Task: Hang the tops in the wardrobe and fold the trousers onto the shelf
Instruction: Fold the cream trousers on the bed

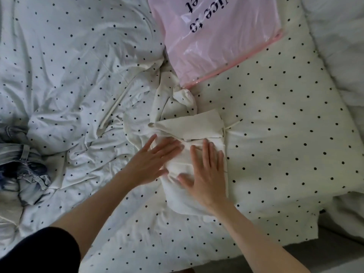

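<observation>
Trousers: we see cream trousers (197, 146) partly folded near the middle of the bed, a drawstring poking out on their right side; their upper end is bunched in a knot-like twist, and we cannot make out how the legs lie.
Left hand: our left hand (151, 162) lies flat on the trousers' left part, fingers straight and spread, gripping nothing.
Right hand: our right hand (204, 174) presses flat on the folded stack, fingers straight and slightly apart; part of the fold is hidden beneath it.
Duvet: the spotted duvet (78, 66) covers the bed, creased on the left side.
Bag: a pink plastic bag (216, 40) lies at the bed's far edge, touching the trousers' top; its print is cut off by the frame.
Denim: a crumpled denim garment (21, 164) sits at the bed's left edge, partly cut off.
Sleeve: a dark sleeve (49, 253) shows at the near left corner.
</observation>
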Motion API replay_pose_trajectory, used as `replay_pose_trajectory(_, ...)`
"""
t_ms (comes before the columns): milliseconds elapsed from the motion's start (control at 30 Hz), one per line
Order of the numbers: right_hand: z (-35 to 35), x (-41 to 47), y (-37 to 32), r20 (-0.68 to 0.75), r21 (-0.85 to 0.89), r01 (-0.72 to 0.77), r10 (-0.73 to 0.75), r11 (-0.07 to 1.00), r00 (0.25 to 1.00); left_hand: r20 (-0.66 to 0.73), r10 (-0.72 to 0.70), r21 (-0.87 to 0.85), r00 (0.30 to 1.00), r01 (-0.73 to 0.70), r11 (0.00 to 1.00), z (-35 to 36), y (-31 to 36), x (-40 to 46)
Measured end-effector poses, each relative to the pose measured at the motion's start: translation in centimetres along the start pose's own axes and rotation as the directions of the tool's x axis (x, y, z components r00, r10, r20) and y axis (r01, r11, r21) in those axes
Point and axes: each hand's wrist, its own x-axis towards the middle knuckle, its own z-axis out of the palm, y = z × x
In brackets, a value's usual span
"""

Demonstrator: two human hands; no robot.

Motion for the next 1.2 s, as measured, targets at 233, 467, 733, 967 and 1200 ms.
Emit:
replay_pose_trajectory(233, 1.9, 5.1, 2.4, 0.067, -0.183, 0.112, -0.101, 0.977, 0.993, -0.024, 0.141, 0.199, 0.990, -0.134, 0.971, 2.2, -4.7, 4.2)
replay_pose_trajectory(467, 2.4, 5.7, 2.8, 0.094, -0.135, 0.127, -0.115, 0.983, 0.989, -0.332, 0.273, 0.187, 0.903, -0.220, 0.957, 2.5, -5.1, 4.8)
replay_pose_trajectory(733, -1.7, 5.7, 2.2, 0.207, 0.054, 0.207, -0.213, 0.977, 0.955, -0.361, 0.243, 0.175, 0.900, -0.191, 0.966, -3.0, -4.6, 1.6)
replay_pose_trajectory(967, -4.3, 3.1, -8.4, 0.083, 0.173, 0.284, -0.301, 0.943, 0.950, -0.013, -0.550, 0.037, 0.835, 0.550, 0.834, -4.5, -1.7, -8.6)
replay_pose_trajectory(1200, 1.9, 2.6, -11.9, 0.067, -0.238, 0.373, -0.367, 0.897, 0.928, -0.017, -0.617, -0.085, 0.787, 0.614, 0.785, 2.1, 1.4, -12.6)
